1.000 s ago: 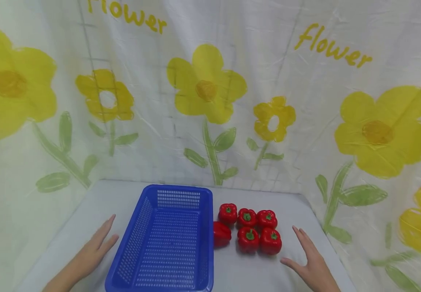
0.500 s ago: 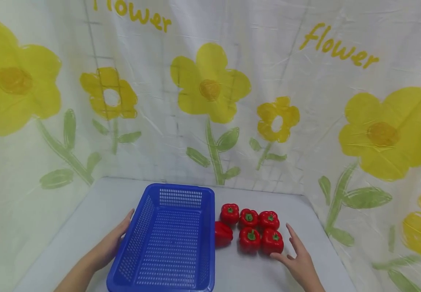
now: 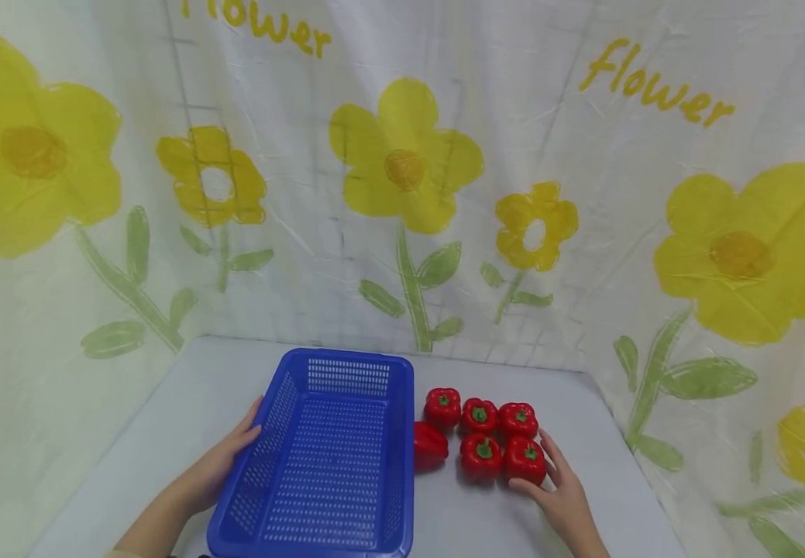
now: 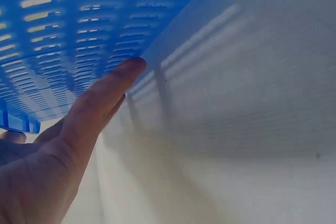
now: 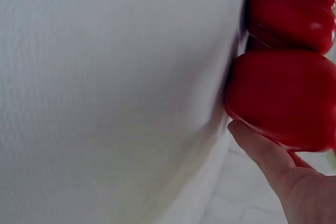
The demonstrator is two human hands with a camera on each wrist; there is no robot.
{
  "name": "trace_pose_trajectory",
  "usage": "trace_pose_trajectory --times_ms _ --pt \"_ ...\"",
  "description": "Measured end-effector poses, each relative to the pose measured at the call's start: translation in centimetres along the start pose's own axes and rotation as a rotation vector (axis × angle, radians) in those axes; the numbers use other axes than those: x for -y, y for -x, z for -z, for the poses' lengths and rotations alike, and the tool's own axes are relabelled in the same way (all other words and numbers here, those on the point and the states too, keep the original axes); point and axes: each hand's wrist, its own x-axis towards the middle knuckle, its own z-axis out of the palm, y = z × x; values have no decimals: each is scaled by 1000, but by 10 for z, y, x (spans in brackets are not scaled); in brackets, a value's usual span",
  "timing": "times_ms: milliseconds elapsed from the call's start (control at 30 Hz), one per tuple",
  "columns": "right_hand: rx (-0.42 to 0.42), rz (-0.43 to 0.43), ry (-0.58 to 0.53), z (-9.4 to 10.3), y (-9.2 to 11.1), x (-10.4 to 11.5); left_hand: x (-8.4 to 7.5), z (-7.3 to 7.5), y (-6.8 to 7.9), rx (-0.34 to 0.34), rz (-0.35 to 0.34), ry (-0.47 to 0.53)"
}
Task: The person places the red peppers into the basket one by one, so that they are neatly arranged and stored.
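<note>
Several red bell peppers stand in a cluster right of a blue perforated plastic basket (image 3: 328,473). My right hand (image 3: 562,496) is at the front-right pepper (image 3: 524,459), its thumb along the near side and its fingers, fairly straight, at the right side. In the right wrist view the thumb lies against or just beside that pepper (image 5: 283,98). My left hand (image 3: 217,469) rests at the basket's left wall, thumb near the rim. Straight fingers lie along the slotted outer wall (image 4: 89,35) in the left wrist view. Some left fingertips are hidden behind the wall.
One pepper (image 3: 430,447) lies on its side against the basket's right wall. A white cloth covers the table (image 3: 465,527). Behind it hangs a white curtain (image 3: 290,263) printed with yellow flowers.
My left hand has moved right to the basket's side. My right hand has moved left to the front-right pepper. Basket and peppers keep their places; the head view has shifted slightly.
</note>
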Motion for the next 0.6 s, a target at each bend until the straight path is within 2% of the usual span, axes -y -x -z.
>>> trace_pose_trajectory --times_ms 233,600 --pt "4 -48 43 -5 -1 -2 3 2 -1 34 -10 5" --pt "-41 -32 84 -9 -4 -7 3 5 -1 56 -19 41"
